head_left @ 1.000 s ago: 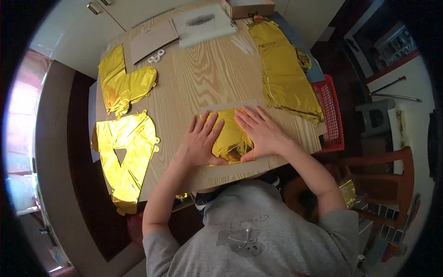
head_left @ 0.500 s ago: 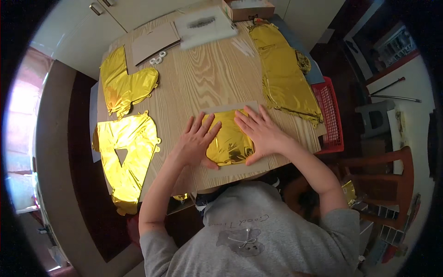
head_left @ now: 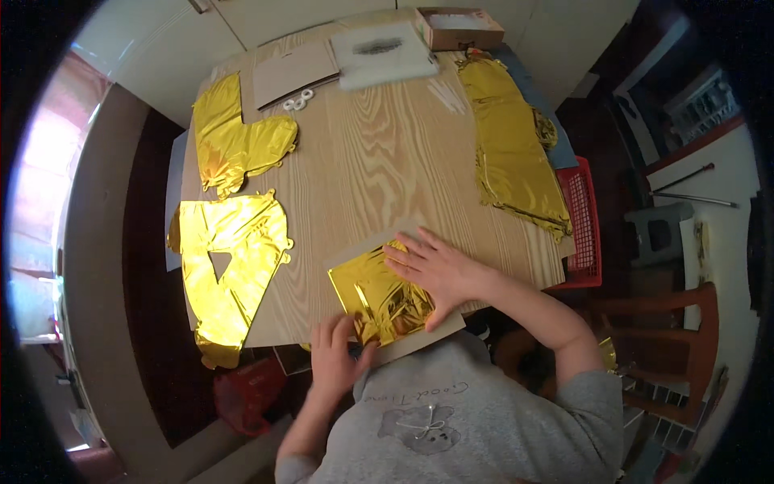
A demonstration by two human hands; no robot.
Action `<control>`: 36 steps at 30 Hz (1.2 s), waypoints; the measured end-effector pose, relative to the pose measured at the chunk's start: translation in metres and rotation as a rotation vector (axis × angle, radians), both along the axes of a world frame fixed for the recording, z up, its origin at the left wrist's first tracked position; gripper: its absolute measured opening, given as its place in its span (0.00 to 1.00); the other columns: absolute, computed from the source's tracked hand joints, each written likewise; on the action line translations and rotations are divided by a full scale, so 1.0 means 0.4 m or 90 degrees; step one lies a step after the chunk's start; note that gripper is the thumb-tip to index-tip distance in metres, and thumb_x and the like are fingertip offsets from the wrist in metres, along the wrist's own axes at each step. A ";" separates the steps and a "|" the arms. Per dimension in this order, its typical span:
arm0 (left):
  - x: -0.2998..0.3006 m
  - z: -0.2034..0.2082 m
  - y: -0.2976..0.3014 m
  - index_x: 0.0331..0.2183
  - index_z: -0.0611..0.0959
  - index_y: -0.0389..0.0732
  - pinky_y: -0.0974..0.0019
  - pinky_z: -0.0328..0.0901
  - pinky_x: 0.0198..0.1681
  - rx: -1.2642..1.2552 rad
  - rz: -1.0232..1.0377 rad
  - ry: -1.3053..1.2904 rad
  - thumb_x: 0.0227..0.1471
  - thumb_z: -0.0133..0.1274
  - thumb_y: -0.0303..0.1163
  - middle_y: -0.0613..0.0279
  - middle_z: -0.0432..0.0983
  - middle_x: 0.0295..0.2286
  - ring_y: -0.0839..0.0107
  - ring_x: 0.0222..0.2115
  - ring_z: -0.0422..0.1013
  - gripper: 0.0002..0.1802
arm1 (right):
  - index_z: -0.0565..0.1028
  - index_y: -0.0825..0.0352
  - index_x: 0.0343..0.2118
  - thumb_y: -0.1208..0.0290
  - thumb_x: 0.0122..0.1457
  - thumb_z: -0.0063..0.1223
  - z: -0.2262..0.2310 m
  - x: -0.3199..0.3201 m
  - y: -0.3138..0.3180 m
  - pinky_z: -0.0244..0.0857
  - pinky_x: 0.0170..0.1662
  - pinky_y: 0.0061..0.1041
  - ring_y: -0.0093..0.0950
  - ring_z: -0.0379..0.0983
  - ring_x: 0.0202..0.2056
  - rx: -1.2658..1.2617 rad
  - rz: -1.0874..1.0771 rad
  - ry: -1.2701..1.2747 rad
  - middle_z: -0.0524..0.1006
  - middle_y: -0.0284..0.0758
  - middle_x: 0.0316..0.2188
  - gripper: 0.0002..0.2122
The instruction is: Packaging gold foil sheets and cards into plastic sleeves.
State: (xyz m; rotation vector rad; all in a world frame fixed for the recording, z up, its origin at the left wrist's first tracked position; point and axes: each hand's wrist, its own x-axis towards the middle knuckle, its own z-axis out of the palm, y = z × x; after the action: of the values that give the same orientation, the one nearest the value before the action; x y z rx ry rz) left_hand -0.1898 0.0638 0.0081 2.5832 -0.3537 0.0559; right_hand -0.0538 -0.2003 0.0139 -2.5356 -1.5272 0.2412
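A folded gold foil balloon lies as a flat square on a thin grey-beige card, tilted at the table's near edge in front of my body. My right hand rests flat across the right part of the foil, fingers spread. At the near left corner of the foil is my left hand, its fingers bent and the thumb apart from them. Its fingertips touch or almost touch the foil; I cannot tell which. Both palms hide parts of the foil and card.
Left on the wooden table lie a gold foil balloon with a triangular hole and an L-shaped one. White rolls, a cardboard sheet, clear bags and a box stand far. A foil stack and red basket are right.
The card with the folded foil has turned and come nearer my body. My left hand has left the foil's left side for its near left corner; my right hand stays flat on top.
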 end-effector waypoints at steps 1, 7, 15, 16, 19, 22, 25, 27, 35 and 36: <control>-0.051 0.024 -0.013 0.43 0.75 0.37 0.59 0.65 0.39 -0.044 0.101 0.033 0.40 0.65 0.34 0.49 0.72 0.40 0.57 0.39 0.70 0.27 | 0.56 0.69 0.62 0.29 0.30 0.57 0.001 0.000 0.008 0.29 0.66 0.48 0.41 0.39 0.67 -0.009 0.014 0.003 0.50 0.41 0.65 0.59; -0.127 -0.098 -0.009 0.38 0.78 0.34 0.71 0.66 0.33 -0.574 0.331 0.427 0.53 0.56 0.30 0.60 0.78 0.30 0.74 0.29 0.73 0.11 | 0.56 0.70 0.61 0.29 0.28 0.57 0.002 0.015 0.059 0.28 0.66 0.49 0.42 0.39 0.67 -0.021 0.108 0.014 0.50 0.41 0.65 0.60; -0.089 -0.101 -0.037 0.41 0.79 0.33 0.74 0.65 0.40 -0.843 0.274 0.453 0.58 0.51 0.29 0.65 0.78 0.36 0.81 0.35 0.70 0.12 | 0.55 0.71 0.61 0.32 0.43 0.52 -0.002 0.031 0.072 0.28 0.66 0.48 0.42 0.37 0.67 0.010 0.113 0.069 0.48 0.44 0.65 0.51; -0.090 -0.101 -0.036 0.41 0.79 0.33 0.74 0.65 0.40 -0.826 0.267 0.434 0.58 0.51 0.30 0.65 0.78 0.36 0.81 0.35 0.70 0.12 | 0.57 0.71 0.60 0.37 0.46 0.52 -0.006 0.036 0.073 0.33 0.66 0.46 0.42 0.40 0.66 0.078 0.077 0.096 0.52 0.44 0.64 0.46; -0.095 -0.094 -0.033 0.41 0.79 0.33 0.74 0.64 0.40 -0.772 0.247 0.388 0.58 0.51 0.31 0.65 0.78 0.36 0.81 0.35 0.70 0.12 | 0.64 0.69 0.56 0.49 0.55 0.52 0.002 0.068 0.084 0.47 0.62 0.40 0.39 0.53 0.61 0.236 -0.033 0.158 0.63 0.44 0.57 0.32; -0.098 -0.087 -0.030 0.41 0.79 0.32 0.74 0.64 0.39 -0.719 0.223 0.380 0.59 0.52 0.31 0.65 0.79 0.35 0.82 0.35 0.70 0.13 | 0.70 0.68 0.50 0.61 0.59 0.52 0.073 0.101 0.089 0.61 0.52 0.33 0.34 0.68 0.49 0.258 -0.162 0.262 0.74 0.42 0.45 0.20; -0.102 -0.082 -0.041 0.40 0.79 0.31 0.75 0.65 0.39 -0.693 0.218 0.358 0.58 0.52 0.31 0.65 0.79 0.34 0.82 0.34 0.69 0.13 | 0.72 0.69 0.44 0.66 0.60 0.50 0.114 0.133 0.103 0.67 0.41 0.27 0.28 0.75 0.35 0.218 -0.205 0.469 0.78 0.38 0.34 0.13; -0.103 -0.091 -0.040 0.40 0.79 0.30 0.75 0.65 0.38 -0.680 0.206 0.352 0.58 0.52 0.31 0.66 0.79 0.34 0.82 0.34 0.69 0.13 | 0.72 0.69 0.44 0.66 0.61 0.50 0.116 0.140 0.105 0.67 0.42 0.27 0.29 0.75 0.37 0.184 -0.209 0.490 0.78 0.38 0.35 0.13; -0.107 -0.109 -0.039 0.41 0.79 0.31 0.75 0.64 0.38 -0.679 0.191 0.414 0.58 0.52 0.31 0.66 0.79 0.34 0.83 0.34 0.69 0.14 | 0.73 0.69 0.42 0.65 0.60 0.50 0.101 0.147 0.116 0.66 0.43 0.28 0.30 0.73 0.38 0.111 -0.213 0.515 0.76 0.39 0.35 0.13; -0.103 -0.110 -0.042 0.41 0.79 0.31 0.75 0.64 0.38 -0.693 0.195 0.420 0.58 0.51 0.31 0.66 0.79 0.34 0.83 0.34 0.69 0.14 | 0.73 0.69 0.42 0.65 0.60 0.50 0.096 0.147 0.114 0.66 0.43 0.29 0.31 0.73 0.38 0.131 -0.213 0.496 0.76 0.39 0.35 0.13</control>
State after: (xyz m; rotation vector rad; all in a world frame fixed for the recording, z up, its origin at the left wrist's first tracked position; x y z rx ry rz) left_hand -0.2308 0.0470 -0.0359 1.4305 0.2725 -0.3805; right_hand 0.0051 -0.1545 0.0523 -2.0914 -0.7753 0.8452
